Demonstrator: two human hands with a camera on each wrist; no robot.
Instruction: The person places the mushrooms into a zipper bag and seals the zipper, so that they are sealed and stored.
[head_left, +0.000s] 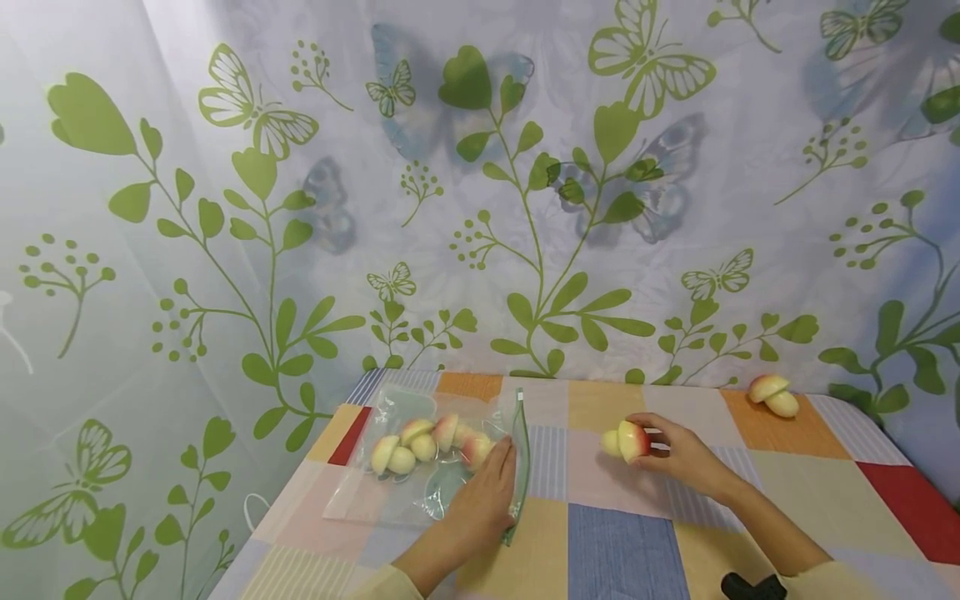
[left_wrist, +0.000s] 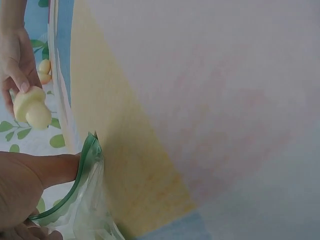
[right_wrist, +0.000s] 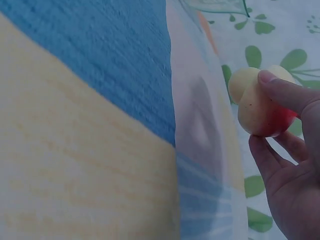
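My right hand (head_left: 686, 454) pinches a toy mushroom (head_left: 628, 442) by its red and cream cap, with the pale stem pointing left. In the right wrist view, thumb and fingers grip opposite sides of that mushroom (right_wrist: 267, 107), held above the patchwork cloth. My left hand (head_left: 483, 496) holds the green-zipped edge of a clear zip bag (head_left: 352, 500). The left wrist view has the green zip (left_wrist: 75, 195) bowed around the thumb, with other fingers curled lower down. Several toy mushrooms (head_left: 422, 446) lie inside the bag; the hand partly covers its right side.
Another toy mushroom (head_left: 774, 396) lies at the back right of the table, near the curtain. A patchwork cloth (head_left: 626, 542) covers the table. Behind it hangs a leaf-and-butterfly curtain (head_left: 480, 208). A black object (head_left: 752, 586) sits by the right forearm at the front edge.
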